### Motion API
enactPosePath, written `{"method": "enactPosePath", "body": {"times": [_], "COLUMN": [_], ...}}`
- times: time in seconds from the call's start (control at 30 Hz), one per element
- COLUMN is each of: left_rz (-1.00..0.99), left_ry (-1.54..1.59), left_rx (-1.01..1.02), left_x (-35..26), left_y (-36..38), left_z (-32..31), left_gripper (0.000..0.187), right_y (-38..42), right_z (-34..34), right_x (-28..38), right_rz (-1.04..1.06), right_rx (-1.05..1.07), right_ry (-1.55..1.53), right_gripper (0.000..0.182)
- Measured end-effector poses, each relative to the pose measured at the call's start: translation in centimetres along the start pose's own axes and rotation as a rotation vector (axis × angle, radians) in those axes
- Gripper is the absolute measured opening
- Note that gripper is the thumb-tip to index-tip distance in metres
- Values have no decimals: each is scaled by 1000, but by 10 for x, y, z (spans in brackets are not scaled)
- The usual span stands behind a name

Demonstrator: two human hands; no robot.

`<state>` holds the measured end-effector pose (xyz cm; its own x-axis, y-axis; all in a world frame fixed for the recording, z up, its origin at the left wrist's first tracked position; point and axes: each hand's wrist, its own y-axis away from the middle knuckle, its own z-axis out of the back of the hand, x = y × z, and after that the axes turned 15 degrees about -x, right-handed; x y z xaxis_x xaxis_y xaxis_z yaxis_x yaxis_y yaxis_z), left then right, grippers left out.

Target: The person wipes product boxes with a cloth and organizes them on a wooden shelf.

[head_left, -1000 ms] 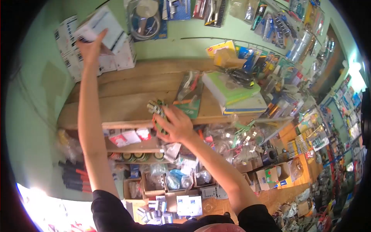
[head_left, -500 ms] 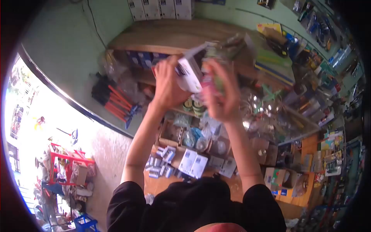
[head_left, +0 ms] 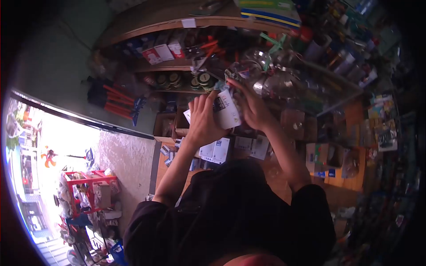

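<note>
A white printed box (head_left: 228, 111) is held up in front of the shelves, tilted. My left hand (head_left: 205, 117) has its fingers wrapped round the left side of this box. On the box's right is my right hand (head_left: 254, 105), fingers bent near its upper end, where a small greyish item (head_left: 231, 75) shows at the fingertips; that item is too blurred to name. Below the hands, white boxes (head_left: 217, 150) lie on the wooden surface.
A wooden shelf (head_left: 159, 25) runs across the top, with round tins (head_left: 204, 80) on a lower level. Orange-handled tools (head_left: 119, 101) hang at the left. Metal bowls (head_left: 277, 84) and an open carton (head_left: 323, 156) are at the right. A red rack (head_left: 91, 177) stands lower left.
The view has tipped downward, so the shelves sit higher in the frame. Both hands and the white box are lower against my body, and the pink and green item by my right hand no longer shows.
</note>
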<state>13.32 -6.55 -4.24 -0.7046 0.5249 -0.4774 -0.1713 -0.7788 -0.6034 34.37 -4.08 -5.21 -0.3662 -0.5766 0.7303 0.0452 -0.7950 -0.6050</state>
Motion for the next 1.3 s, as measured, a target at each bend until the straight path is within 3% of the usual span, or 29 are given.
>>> {"method": "enactPosePath", "body": {"times": [0.1,0.17,0.2,0.23,0.27,0.3,0.33,0.4,0.43,0.47,0.53,0.6,0.63,0.73,0.77,0.8,0.87,0.93,1.0,1.03,1.13,1.2,1.3], "left_rz": [15,27,38,120,211,293,373,319,174,178,89,67,49,-41,-89,-93,-88,-42,390,628,728,886,710], "left_ry": [12,64,117,193,576,731,889,812,646,709,523,183,187,199,170,165,202,209,1019,1150,1232,1405,1041], "left_rx": [85,120,158,145,93,122,149,150,117,102,85,267,224,180,160,140,122,118,101,137,-30,-150,-74], "left_x": [-20,-14,-10,-8,-4,-1,-10,3,2,1,6,-30,-32,-26,-29,-29,-31,-29,-17,1,19,8,16], "left_y": [7,20,26,36,39,45,42,57,58,60,64,42,42,36,32,29,28,29,37,50,43,31,27], "left_z": [20,25,24,23,16,13,17,1,-2,-8,-10,21,22,20,21,23,27,29,14,-2,-8,8,4], "left_gripper": [117,121,124,129,130,131,131,135,131,131,129,130,127,126,125,125,125,122,120,116,93,65,41], "right_y": [28,63,73,83,93,98,98,94,92,87,71,58,58,60,60,59,51,50,68,80,97,85,96], "right_z": [17,16,16,16,17,17,15,12,16,23,34,49,53,46,41,37,31,19,-2,-21,-36,-34,-33], "right_x": [-37,-36,-37,-35,-32,-31,-27,-17,-8,5,26,32,35,27,22,14,17,19,-3,-41,-39,28,27], "right_rz": [-119,-469,-463,-537,-607,-753,-747,-1022,-999,-873,-585,-523,-514,-397,-340,-321,-734,-838,-982,-945,86,-338,-314], "right_rx": [-7,-68,-67,-148,-230,-343,-339,-545,-533,-395,-163,-65,31,-17,-83,-76,-238,-236,-284,-230,-332,-229,-281], "right_ry": [-10,-306,-313,-613,-910,-962,-961,-1202,-1204,-969,-491,-376,-261,-194,-163,-163,-653,-778,-1073,-1214,89,-278,-205], "right_gripper": [44,43,43,45,48,54,54,56,56,56,58,60,62,61,53,53,52,56,56,58,61,53,52]}}
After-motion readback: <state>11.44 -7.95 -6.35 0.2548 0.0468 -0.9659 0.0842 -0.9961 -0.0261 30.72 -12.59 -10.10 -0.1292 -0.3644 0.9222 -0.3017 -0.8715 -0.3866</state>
